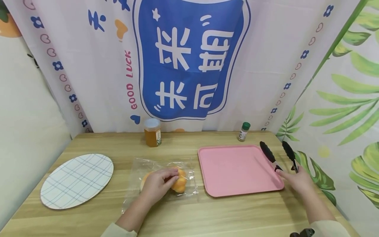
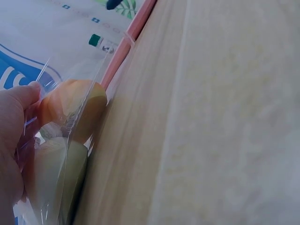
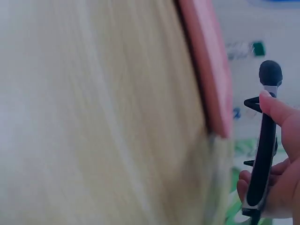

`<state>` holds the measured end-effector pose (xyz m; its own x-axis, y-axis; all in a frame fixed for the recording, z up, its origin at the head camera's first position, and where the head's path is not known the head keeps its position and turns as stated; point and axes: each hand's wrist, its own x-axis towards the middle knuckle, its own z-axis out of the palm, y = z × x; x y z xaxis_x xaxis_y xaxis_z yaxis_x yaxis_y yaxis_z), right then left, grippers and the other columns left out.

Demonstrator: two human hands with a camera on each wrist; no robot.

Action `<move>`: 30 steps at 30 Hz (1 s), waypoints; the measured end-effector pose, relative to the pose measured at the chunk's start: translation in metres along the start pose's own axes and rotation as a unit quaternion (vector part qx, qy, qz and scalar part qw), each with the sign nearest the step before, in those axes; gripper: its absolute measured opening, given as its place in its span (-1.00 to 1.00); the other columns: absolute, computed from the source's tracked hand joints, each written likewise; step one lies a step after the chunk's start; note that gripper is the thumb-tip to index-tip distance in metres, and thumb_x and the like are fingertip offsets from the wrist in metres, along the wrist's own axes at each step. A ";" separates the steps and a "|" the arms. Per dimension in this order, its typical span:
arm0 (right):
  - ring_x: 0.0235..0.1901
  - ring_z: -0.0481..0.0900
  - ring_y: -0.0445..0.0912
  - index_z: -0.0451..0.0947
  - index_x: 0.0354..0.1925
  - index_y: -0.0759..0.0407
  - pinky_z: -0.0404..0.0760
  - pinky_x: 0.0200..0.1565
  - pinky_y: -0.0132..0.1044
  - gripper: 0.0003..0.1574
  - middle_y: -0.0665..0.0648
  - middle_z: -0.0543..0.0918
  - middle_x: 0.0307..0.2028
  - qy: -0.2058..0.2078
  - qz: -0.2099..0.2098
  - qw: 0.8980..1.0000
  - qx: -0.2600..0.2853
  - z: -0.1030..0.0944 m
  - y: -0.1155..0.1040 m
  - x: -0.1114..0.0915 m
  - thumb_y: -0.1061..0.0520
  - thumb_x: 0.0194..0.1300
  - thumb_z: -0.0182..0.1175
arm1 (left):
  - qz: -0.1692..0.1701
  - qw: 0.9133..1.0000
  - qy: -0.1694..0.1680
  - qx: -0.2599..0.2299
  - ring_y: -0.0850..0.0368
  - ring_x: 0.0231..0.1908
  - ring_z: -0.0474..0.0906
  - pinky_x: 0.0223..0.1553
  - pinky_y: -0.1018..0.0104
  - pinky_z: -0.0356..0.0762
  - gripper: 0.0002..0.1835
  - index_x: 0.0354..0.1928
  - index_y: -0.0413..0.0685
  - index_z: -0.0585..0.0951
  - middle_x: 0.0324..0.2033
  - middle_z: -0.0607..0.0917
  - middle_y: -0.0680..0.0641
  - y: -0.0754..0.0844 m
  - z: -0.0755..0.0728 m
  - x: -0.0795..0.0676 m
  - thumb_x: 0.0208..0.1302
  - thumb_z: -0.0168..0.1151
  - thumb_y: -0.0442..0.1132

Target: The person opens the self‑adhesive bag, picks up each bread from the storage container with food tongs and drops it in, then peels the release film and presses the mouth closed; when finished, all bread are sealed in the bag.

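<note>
My left hand pinches a clear plastic bag that lies on the table left of the pink tray. Inside the bag are golden bread rolls; in the left wrist view an orange-brown roll and a paler piece show through the film. The hand covers part of the bread. At the tray's right edge my right hand holds black-tipped tongs, whose arms stand spread apart. The right wrist view shows the fingers and thumb around the black handle.
A pink tray lies between the hands. On the left is a white oval board with blue lines. At the back stand an amber jar and a small green-capped shaker, before a hanging printed cloth.
</note>
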<state>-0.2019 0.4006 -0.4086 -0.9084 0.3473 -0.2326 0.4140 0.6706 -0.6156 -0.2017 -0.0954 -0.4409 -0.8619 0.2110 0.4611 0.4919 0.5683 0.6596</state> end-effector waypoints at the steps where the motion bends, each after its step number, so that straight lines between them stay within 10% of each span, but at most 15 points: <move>1: 0.38 -0.18 0.58 -0.54 0.41 0.55 -0.02 0.40 0.40 0.56 0.71 -0.28 0.39 0.003 0.006 1.000 0.001 0.000 0.004 0.004 -0.49 0.22 0.13 | 0.001 1.000 0.001 -0.001 0.08 -0.07 0.73 -0.03 0.24 0.71 -0.91 -0.29 -0.01 0.78 -0.15 0.80 0.02 0.000 0.000 0.000 0.15 0.42 -0.29; 21: 0.35 -0.10 0.59 -0.48 0.41 0.59 0.06 0.37 0.42 0.47 0.75 -0.17 0.36 0.028 -0.018 0.998 -0.053 0.001 0.029 0.026 -0.44 0.28 0.08 | 0.003 1.000 -0.004 0.004 0.07 -0.06 0.73 -0.01 0.23 0.70 -0.91 -0.26 -0.02 0.77 -0.13 0.79 0.01 -0.003 0.002 -0.002 0.18 0.40 -0.26; 30: 0.36 0.09 0.49 0.02 0.46 0.39 0.16 0.32 0.43 -0.04 0.58 0.10 0.40 0.125 -0.139 0.982 0.005 0.038 -0.030 -0.022 -0.20 0.44 0.06 | -0.011 1.000 0.004 0.000 0.08 -0.07 0.73 -0.01 0.22 0.71 -0.91 -0.27 -0.01 0.78 -0.15 0.80 0.03 -0.001 0.003 0.001 0.17 0.41 -0.27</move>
<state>-0.1963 0.3479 -0.4138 -0.9428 0.3038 0.1369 0.1511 0.7559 -0.6370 -0.2031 -0.0936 -0.4429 -0.8712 0.1934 0.4512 0.4736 0.5730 0.6689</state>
